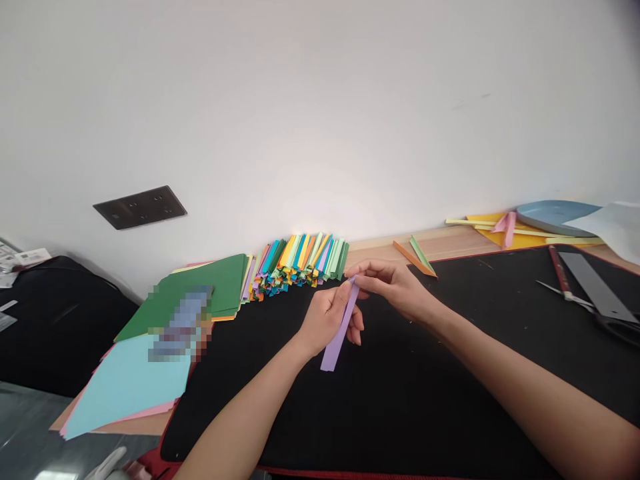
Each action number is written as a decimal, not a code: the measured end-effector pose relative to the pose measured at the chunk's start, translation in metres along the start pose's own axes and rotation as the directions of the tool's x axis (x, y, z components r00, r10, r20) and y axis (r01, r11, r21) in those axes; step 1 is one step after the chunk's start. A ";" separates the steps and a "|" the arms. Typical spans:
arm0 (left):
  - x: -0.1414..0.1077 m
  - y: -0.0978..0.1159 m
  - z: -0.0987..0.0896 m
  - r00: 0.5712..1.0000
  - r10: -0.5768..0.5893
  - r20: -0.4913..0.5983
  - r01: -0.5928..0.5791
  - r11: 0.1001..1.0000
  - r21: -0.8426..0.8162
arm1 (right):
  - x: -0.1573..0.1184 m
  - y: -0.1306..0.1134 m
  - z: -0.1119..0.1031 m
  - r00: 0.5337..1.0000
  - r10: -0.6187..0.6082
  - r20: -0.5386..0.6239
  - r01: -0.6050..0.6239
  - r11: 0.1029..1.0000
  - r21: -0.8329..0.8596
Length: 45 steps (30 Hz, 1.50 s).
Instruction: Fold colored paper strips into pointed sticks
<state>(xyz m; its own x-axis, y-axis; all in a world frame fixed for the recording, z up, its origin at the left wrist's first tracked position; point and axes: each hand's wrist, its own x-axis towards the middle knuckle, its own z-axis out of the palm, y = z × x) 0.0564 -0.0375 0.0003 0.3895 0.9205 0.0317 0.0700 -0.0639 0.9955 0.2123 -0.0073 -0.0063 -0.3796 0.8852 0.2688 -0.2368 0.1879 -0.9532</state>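
Note:
A purple paper strip slants down over the black mat, its lower end toward me. My left hand is closed on the strip near its upper part, thumb on top. At the strip's top end, my right hand pinches the paper between thumb and fingers, its fingertips beside my left thumb. Just behind my hands lies a pile of folded paper strips in many colours.
Green sheets and light blue sheets lie left. Orange and green folded strips rest behind my right hand. At right are a cutter, a grey ruler, scissors and a blue plate.

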 end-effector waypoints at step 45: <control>0.009 -0.002 0.001 0.949 -0.315 -0.026 0.299 0.920 -0.255 | 0.003 0.016 0.002 0.958 -0.285 0.043 0.277 0.869 -0.410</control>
<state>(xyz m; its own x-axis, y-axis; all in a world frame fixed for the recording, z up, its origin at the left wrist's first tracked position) 0.0606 -0.0293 -0.0013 0.3231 0.9035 -0.2816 -0.0536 0.3146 0.9477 0.2058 -0.0031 -0.0202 -0.3347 0.7759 0.5348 0.0561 0.5829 -0.8106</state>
